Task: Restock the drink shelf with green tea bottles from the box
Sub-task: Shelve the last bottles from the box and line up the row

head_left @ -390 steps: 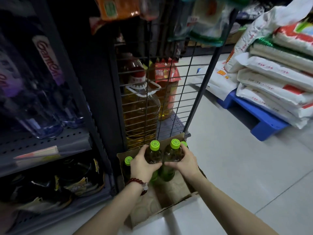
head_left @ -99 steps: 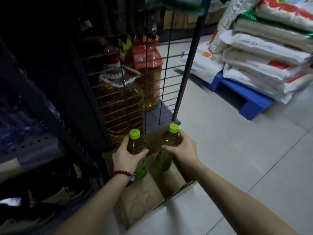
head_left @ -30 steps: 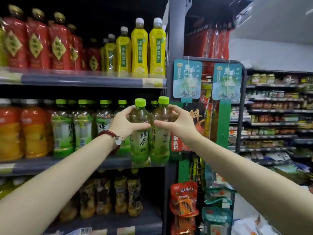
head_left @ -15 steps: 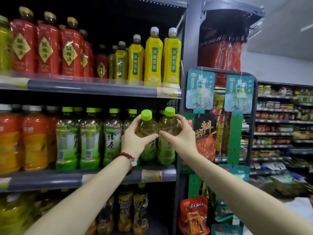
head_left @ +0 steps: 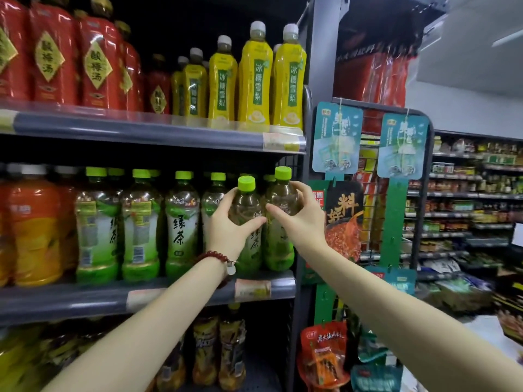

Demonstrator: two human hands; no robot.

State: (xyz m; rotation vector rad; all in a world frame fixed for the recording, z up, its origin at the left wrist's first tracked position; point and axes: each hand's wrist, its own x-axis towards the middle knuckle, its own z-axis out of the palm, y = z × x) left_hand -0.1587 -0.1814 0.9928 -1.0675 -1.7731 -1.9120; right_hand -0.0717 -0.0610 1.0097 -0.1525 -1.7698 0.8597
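Head view: left hand [head_left: 229, 230] wraps shoulder of one green tea bottle [head_left: 249, 222], fingers curled round it, thumb across front. Right hand [head_left: 304, 219] grips second green tea bottle [head_left: 280, 244] same way, fingers behind, thumb in front. Both bottles upright, touching side by side, at right end of middle shelf [head_left: 175, 295], bases at its front edge. Row of shelved green tea bottles [head_left: 181, 222] just left. Red bead bracelet [head_left: 215, 256] on left wrist. Yellow bottles [head_left: 254, 80] on shelf above.

bottom-shelf bottles [head_left: 218, 352] blurred, orange bottles [head_left: 31, 230] edge-cropped
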